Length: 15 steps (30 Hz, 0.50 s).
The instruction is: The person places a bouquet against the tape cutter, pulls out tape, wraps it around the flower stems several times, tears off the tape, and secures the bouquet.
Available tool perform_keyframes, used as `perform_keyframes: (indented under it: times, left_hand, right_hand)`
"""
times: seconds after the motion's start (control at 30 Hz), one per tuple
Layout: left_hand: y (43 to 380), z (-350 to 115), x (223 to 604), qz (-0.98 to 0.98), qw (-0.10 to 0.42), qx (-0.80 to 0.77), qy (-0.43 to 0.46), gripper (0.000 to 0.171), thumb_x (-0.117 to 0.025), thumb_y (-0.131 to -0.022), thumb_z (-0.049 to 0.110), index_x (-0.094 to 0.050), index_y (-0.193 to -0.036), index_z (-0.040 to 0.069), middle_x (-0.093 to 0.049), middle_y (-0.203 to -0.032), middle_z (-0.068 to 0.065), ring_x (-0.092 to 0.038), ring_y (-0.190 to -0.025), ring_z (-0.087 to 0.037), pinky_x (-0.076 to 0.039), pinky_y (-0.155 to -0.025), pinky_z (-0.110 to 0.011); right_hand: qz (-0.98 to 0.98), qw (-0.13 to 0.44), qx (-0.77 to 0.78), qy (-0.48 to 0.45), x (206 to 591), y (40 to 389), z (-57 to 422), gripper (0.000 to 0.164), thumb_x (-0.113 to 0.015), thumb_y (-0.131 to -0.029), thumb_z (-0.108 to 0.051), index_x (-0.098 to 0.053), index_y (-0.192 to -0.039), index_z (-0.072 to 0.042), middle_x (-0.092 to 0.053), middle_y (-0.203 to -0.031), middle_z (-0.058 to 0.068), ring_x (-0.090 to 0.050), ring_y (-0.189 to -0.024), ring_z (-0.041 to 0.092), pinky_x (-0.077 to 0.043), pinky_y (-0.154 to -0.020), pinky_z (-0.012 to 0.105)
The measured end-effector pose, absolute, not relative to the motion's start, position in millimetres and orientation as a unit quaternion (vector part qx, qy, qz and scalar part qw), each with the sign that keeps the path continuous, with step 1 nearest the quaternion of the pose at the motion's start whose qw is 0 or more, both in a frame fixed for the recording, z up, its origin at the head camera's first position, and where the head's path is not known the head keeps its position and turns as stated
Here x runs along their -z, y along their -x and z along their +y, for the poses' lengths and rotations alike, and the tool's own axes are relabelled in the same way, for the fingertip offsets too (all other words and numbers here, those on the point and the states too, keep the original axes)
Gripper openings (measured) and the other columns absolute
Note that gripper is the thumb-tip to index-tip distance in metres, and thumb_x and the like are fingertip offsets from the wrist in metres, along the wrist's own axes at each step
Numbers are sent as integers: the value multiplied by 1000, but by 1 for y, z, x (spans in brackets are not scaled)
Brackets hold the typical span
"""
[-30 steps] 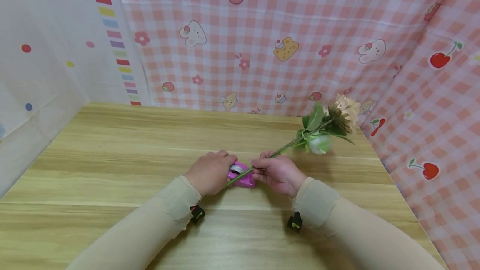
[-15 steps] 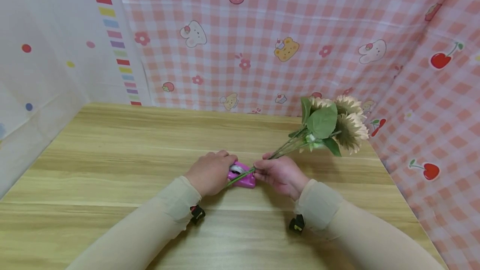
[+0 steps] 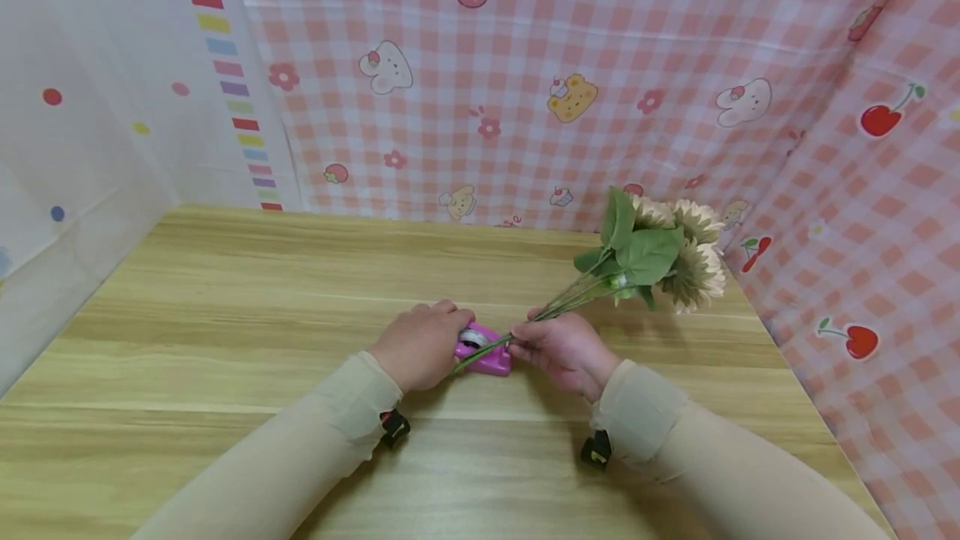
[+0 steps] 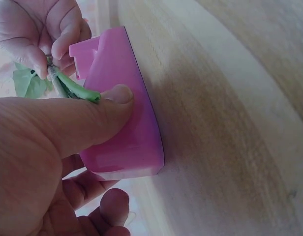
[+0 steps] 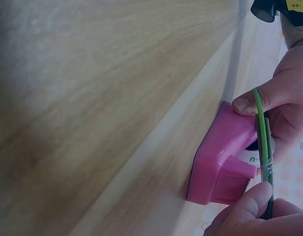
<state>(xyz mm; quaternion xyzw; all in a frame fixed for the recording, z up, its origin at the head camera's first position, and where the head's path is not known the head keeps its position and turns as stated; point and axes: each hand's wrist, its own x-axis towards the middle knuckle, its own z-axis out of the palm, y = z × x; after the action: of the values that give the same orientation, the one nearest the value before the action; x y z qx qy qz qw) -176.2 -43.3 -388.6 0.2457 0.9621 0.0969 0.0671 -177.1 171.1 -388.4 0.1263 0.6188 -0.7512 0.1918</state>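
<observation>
Far L: white sheet [image 3: 90,148] w/ coloured dots, behind bench [image 3: 262,298]. Next, L hand [image 3: 423,348] clamped on pink tape dispenser [image 3: 492,364], thumb one side, fingers the other; both unmoved vs 1 s ago. Dispenser sits on bench, mid-area, tape roll [image 3: 472,338] showing on top. Stems [image 3: 573,297] slant up to R across it, cut ends by L thumb; shiny clear film on stems nr R fingertips (R wrist view). R hand [image 3: 566,350] pinches stems betwn thumb & fingers, a touch further R than 1 s ago. Far R, above bench: lg green leaves [image 3: 651,253] and pale blooms [image 3: 693,276]. Bunch has turned: 1 s ago one pale bloom plain, now three, leaves facing cam.
</observation>
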Motion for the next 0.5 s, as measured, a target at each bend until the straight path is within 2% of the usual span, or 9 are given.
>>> perform_keyframes:
  times: [0.3, 0.5]
  left_hand:
    - [176, -44, 389, 962, 68, -97, -246, 57, -72, -97, 19, -56, -151, 11, -62, -144, -13, -64, -125, -36, -53, -110, -50]
    - [176, -44, 389, 961, 66, -101, -249, 56, -75, -96, 19, -58, -149, 11, -63, -143, -13, -65, -123, -37, -54, -108, -51]
  right_hand:
    - [630, 194, 743, -121, 390, 177, 173, 19, -57, -98, 10, -46, -105, -3, -68, -76, 1, -67, -68, 9, -60, -67, 19]
    - [628, 193, 743, -125, 391, 177, 173, 16, -57, -99, 9, -48, -105, -2, -68, -80, 2, -67, -72, 10, -61, -72, 20]
